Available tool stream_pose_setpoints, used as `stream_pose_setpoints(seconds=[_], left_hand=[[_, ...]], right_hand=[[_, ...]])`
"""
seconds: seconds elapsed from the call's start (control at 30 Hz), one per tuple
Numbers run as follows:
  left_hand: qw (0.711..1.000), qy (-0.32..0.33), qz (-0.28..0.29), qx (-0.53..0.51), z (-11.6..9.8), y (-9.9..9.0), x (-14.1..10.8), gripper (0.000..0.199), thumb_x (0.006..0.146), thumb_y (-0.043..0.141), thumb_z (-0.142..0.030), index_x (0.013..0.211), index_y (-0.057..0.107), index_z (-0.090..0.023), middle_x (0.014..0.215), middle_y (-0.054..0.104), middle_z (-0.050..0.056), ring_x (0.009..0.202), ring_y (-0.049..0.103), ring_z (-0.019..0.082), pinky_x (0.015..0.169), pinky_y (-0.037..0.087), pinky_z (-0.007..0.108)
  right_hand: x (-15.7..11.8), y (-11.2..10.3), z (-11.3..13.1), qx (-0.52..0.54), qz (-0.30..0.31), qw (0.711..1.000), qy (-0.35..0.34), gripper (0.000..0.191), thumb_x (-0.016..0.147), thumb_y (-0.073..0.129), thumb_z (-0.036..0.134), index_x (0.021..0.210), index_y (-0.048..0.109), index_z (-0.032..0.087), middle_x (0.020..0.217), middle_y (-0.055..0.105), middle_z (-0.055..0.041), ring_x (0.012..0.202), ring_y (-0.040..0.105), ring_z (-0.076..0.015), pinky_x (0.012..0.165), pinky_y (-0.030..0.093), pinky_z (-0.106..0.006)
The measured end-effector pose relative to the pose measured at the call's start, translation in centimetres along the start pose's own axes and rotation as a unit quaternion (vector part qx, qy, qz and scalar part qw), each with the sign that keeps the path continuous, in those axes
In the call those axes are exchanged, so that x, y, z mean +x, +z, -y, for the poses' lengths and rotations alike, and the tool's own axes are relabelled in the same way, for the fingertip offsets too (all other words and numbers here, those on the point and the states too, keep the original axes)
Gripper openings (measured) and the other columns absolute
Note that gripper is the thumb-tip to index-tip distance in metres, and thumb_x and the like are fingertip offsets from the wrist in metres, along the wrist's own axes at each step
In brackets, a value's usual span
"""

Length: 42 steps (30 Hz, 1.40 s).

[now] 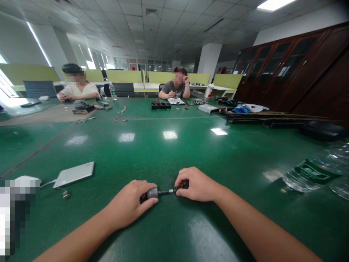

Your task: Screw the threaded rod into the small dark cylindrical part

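Observation:
Low in the middle of the head view, my left hand (pixel 133 198) is closed around a grey metal cylinder (pixel 153 193), thumb in front and fingers behind. A thin dark shaft (pixel 165 192) with a bright band near its end sticks out of the cylinder to the right. My right hand (pixel 192 184) pinches a small dark coiled piece (pixel 177 189), spring-like in look, at the shaft's tip. Whether the coil sits on the shaft or only meets its end, I cannot tell. Both hands are just over the green table (pixel 152 153).
At left lies a white flat box (pixel 75 174) with a cable. Clear plastic bottles (pixel 313 174) lie at right. Farther back are a black tray (pixel 160 105), a tan cord (pixel 120 114) and long dark rails (pixel 261 118). Two people sit across the table.

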<state>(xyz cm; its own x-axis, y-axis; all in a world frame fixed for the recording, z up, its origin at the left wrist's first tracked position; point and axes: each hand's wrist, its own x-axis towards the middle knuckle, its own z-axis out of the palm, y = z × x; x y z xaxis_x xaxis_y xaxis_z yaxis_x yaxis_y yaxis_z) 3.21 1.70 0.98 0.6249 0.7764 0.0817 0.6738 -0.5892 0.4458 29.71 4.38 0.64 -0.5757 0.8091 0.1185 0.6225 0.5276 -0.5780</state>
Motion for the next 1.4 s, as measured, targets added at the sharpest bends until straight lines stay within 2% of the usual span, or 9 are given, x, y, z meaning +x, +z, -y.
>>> stream_pose_setpoints(seconds=[0.13,0.3,0.43,0.57,0.77,0.93,1.13,1.4], left_hand=[[1.0,-0.002,0.002,-0.002,0.0,0.0,0.1,0.027,0.095,0.056,-0.036,0.118,0.063,-0.025,0.097,0.07,0.003,0.087,0.063,0.022,0.081,0.046,0.034],[1.0,0.007,0.008,0.016,-0.1,0.1,0.1,0.026,0.095,0.055,-0.038,0.114,0.065,-0.023,0.091,0.068,0.004,0.085,0.062,0.023,0.078,0.046,0.034],[0.999,0.013,0.005,0.031,0.1,0.4,0.0,0.03,0.098,0.051,-0.04,0.119,0.062,-0.023,0.097,0.068,0.006,0.089,0.062,0.024,0.081,0.046,0.037],[0.999,0.02,0.01,0.037,0.1,0.4,-0.2,0.031,0.1,0.047,-0.037,0.126,0.056,-0.023,0.107,0.067,0.006,0.096,0.061,0.025,0.087,0.046,0.04],[0.997,0.027,0.018,0.073,0.0,0.4,-0.1,0.035,0.095,0.056,-0.038,0.125,0.055,-0.023,0.109,0.067,0.007,0.097,0.061,0.028,0.087,0.046,0.042],[0.997,0.026,0.004,0.066,0.1,0.5,-0.2,0.034,0.097,0.052,-0.037,0.127,0.051,-0.023,0.11,0.066,0.007,0.096,0.061,0.026,0.086,0.045,0.041],[0.998,-0.004,0.011,0.061,-0.2,0.4,-0.3,0.019,0.096,0.051,-0.037,0.105,0.054,-0.021,0.093,0.065,0.004,0.085,0.059,0.025,0.075,0.045,0.037],[0.996,0.0,0.009,0.088,-0.2,0.5,-0.1,0.018,0.095,0.051,-0.037,0.099,0.054,-0.02,0.092,0.064,0.005,0.085,0.059,0.026,0.074,0.044,0.037]], right_hand=[[0.1,0.6,0.6,0.011,0.0,1.0,-0.023,0.008,0.073,0.075,0.022,0.081,0.075,0.02,0.076,0.067,-0.0003,0.071,0.06,-0.0131,0.065,0.044,-0.024],[0.7,2.7,1.9,0.028,-0.044,0.998,-0.046,0.017,0.075,0.075,0.018,0.092,0.075,0.02,0.082,0.07,-0.0012,0.077,0.061,-0.0141,0.072,0.046,-0.025],[1.1,3.9,2.3,0.027,-0.064,0.995,-0.068,0.018,0.077,0.072,0.016,0.095,0.074,0.019,0.085,0.071,-0.0028,0.081,0.061,-0.0156,0.075,0.046,-0.026],[1.1,4.1,2.3,0.023,-0.069,0.994,-0.076,0.015,0.078,0.072,0.018,0.094,0.074,0.019,0.083,0.071,-0.0028,0.08,0.061,-0.0161,0.075,0.046,-0.027],[1.0,4.3,2.1,0.006,-0.072,0.993,-0.098,0.013,0.079,0.071,0.02,0.092,0.074,0.018,0.083,0.071,-0.0032,0.081,0.06,-0.0171,0.077,0.046,-0.028],[1.0,4.3,2.1,-0.01,-0.073,0.991,-0.111,0.013,0.08,0.07,0.021,0.093,0.073,0.018,0.084,0.072,-0.0033,0.08,0.059,-0.017,0.078,0.045,-0.029],[1.0,4.2,2.3,-0.014,-0.066,0.992,-0.104,0.014,0.081,0.07,0.021,0.094,0.074,0.019,0.085,0.072,-0.0033,0.082,0.06,-0.0175,0.078,0.044,-0.03],[1.0,4.2,2.4,-0.014,-0.067,0.993,-0.091,0.013,0.081,0.07,0.023,0.093,0.073,0.02,0.083,0.071,-0.0021,0.082,0.059,-0.017,0.079,0.042,-0.03]])
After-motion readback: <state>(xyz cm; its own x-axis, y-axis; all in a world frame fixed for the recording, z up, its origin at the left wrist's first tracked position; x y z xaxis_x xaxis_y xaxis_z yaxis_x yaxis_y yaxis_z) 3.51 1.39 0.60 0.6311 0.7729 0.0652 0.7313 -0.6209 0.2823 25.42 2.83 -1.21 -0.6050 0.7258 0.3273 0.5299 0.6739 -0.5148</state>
